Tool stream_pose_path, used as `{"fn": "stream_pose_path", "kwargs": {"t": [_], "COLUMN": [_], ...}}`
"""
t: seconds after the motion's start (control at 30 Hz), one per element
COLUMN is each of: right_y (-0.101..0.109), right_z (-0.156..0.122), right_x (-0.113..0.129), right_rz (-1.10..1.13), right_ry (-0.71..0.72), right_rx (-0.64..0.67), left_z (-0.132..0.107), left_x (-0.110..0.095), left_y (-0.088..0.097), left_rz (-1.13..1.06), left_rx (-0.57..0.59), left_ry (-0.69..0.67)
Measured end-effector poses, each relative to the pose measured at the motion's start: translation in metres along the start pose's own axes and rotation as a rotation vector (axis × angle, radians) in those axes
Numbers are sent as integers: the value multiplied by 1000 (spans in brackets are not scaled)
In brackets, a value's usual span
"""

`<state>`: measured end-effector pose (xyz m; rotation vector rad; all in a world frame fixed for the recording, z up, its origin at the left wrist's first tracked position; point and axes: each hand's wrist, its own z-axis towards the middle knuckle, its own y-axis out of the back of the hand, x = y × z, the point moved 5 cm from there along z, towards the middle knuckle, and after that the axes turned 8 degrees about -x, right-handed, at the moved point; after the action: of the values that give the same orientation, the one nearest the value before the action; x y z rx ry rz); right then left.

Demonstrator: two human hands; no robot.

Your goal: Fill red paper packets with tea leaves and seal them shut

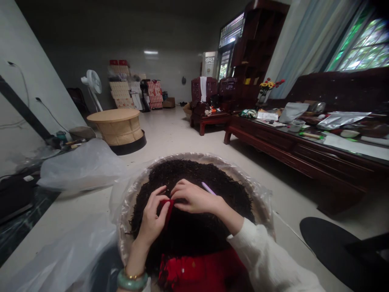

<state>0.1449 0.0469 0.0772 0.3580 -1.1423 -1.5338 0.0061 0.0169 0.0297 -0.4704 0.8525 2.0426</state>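
Observation:
Over a large round basket (127, 194) lined with clear plastic, my left hand (153, 217) grips a small red pouch (169, 215) between thumb and fingers. My right hand (194, 197) is closed in a pinch at the pouch's upper edge, its fingertips meeting those of the left. Dark, dry, shredded leaves (194, 168), like loose tea, fill the basket. A light purple stick-like tool (208, 188) shows behind my right hand; its lower end is hidden. More red cloth (203, 269), possibly a stack of pouches, lies at the basket's near side.
Clear plastic bags (82, 166) lie on the floor at left. Beyond them stand a round wooden-topped table (114, 115) and a white fan (93, 82). A cluttered dark wood table (291, 148) runs along the right. A black round base (331, 247) sits at lower right.

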Motion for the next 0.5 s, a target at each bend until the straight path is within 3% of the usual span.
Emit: {"fn": "stream_pose_path", "kwargs": {"t": [0.2, 0.37, 0.5], "right_y": [10, 18, 10], "right_z": [-1, -5, -19], "right_x": [-7, -12, -20], "right_rz": [5, 77, 148], "right_ry": [-93, -222, -367], "right_rx": [-217, -310, -319], "left_z": [-7, -31, -54], "left_x": [11, -2, -15], "left_y": [-16, -41, -52], "left_rz": [-356, -556, -675], "left_rx": [14, 290, 296], "left_ry": [405, 806, 940]}}
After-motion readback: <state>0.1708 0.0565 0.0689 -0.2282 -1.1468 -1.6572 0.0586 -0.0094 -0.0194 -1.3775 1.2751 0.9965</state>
